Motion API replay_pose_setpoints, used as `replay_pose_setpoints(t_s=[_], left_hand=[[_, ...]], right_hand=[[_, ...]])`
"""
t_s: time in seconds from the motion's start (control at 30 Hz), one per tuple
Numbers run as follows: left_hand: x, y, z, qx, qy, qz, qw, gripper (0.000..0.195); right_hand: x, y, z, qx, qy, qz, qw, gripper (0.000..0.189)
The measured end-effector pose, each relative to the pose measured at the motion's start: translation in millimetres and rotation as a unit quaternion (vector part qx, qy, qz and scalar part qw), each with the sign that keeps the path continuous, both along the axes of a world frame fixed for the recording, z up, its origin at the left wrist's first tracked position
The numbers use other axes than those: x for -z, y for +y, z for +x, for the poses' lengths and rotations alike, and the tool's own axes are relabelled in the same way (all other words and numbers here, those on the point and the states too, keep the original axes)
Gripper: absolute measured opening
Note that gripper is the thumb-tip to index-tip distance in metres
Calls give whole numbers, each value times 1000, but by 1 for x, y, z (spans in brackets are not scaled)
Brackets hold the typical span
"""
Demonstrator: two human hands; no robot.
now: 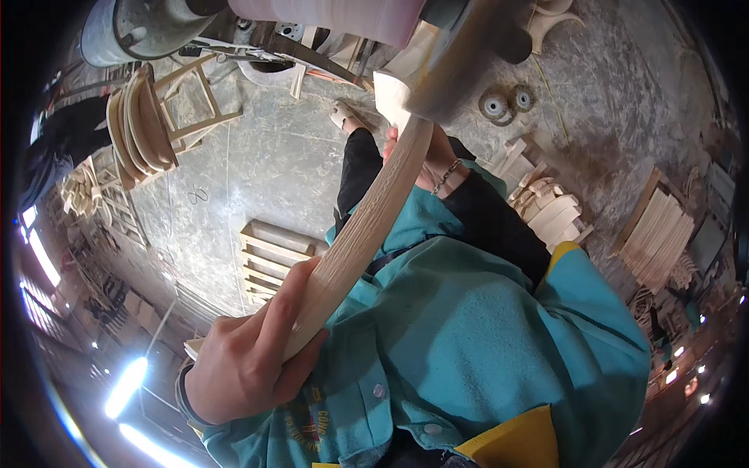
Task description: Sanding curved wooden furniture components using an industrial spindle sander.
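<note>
My left hand (251,345) grips the near end of a long, curved pale wooden part (357,234) with a rough, grooved face. Its fingers wrap over the top edge, and the thumb lies along the lower side. My right hand (430,161), wearing a chain bracelet (447,175), holds the same part near its far end, partly hidden behind the wood. That far end lies at a motion-blurred spinning wheel (456,70), which overlaps it in view; whether they touch I cannot tell. A brightly lit, flared wooden end (391,96) shows beside the wheel.
A machine with a pinkish belt or drum (333,17) spans the top. Two spare wheels (494,106) lie on the concrete floor (275,146). Slatted wooden frame (272,257) is left; stacked wood parts (547,210) are right. A person in dark clothing (64,146) stands near curved panels (137,128).
</note>
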State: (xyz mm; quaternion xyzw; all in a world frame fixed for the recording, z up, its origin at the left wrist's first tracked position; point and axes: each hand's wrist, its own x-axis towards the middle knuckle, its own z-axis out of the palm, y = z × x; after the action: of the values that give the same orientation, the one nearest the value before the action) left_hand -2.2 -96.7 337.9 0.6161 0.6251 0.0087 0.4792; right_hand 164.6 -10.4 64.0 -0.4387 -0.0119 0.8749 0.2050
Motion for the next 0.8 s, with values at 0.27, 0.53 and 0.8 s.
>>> replay_pose_setpoints(t_s=[0.27,0.53,0.8], left_hand=[[11,23,-3,18,8,-17,1000,63],[25,42,-8,32,-12,-44,998,64],[23,35,1,34,-11,-33,999,65]], right_hand=[[40,0,-2,-2,95,-79,992,22],[66,-3,-14,-7,52,-112,992,18],[62,3,-1,-95,164,44,981,41]])
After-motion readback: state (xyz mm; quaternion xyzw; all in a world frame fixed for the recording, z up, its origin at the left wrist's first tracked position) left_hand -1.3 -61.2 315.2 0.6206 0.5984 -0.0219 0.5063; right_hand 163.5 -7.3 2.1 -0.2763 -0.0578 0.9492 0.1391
